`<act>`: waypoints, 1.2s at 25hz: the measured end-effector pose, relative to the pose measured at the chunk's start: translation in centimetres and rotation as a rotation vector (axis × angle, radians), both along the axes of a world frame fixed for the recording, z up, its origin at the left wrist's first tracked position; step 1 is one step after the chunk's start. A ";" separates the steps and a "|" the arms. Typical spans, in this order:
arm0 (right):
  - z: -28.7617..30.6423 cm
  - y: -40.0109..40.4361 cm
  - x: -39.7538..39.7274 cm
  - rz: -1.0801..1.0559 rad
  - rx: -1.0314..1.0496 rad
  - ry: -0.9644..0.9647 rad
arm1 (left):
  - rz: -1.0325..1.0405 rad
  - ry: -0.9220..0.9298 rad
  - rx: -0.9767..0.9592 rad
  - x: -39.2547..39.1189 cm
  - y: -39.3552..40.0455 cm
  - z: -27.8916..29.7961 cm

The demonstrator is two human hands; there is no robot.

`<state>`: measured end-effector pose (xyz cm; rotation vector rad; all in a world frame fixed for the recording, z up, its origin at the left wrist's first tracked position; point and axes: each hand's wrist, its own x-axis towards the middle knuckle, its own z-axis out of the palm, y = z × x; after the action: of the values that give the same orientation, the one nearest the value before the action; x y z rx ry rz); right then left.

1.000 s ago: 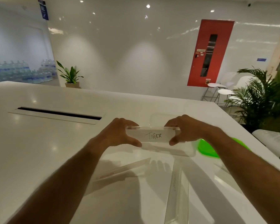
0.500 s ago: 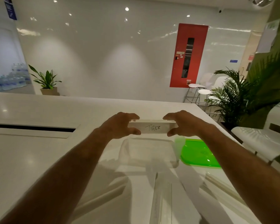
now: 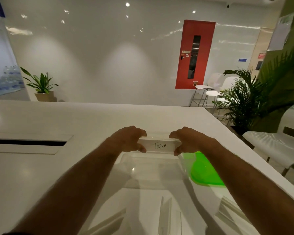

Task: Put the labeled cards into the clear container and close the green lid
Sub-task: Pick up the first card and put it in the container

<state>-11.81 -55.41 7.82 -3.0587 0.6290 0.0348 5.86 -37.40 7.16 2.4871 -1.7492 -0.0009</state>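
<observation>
Head view: 2 hands' fingers [image 3: 141, 133] clamp 1 TIGER card [image 3: 159, 146] over 1 clear container [image 3: 153, 170].

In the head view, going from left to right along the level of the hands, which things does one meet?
Dark slot in the white table → left hand → clear card labelled TIGER → right hand → green lid → white chair.

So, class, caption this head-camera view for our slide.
Both hands hold the TIGER card over the clear container, green lid alongside.
</observation>
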 end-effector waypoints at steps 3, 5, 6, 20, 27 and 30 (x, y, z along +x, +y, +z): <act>-1.1 -0.5 1.3 -0.004 0.008 0.081 | 0.000 -0.052 0.103 0.3 -1.4 -0.9; -1.9 -0.9 1.9 -0.013 0.012 0.120 | -0.007 -0.104 0.149 0.4 -2.3 -1.6; -2.3 -1.1 2.2 -0.014 0.007 0.137 | -0.009 -0.120 0.166 0.4 -2.7 -1.9; -6.9 -2.5 5.1 -0.022 -0.092 0.253 | 0.031 -0.249 0.351 0.5 -5.9 -4.2; -6.8 -2.6 5.5 -0.038 -0.082 0.301 | 0.025 -0.292 0.351 0.4 -6.1 -4.7; -6.3 -2.2 5.2 -0.029 -0.068 0.287 | 0.015 -0.265 0.329 0.3 -5.9 -4.4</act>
<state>-6.65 -57.59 1.54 -3.1362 0.6993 0.4679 6.14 -43.29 2.78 2.8455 -1.9711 0.0480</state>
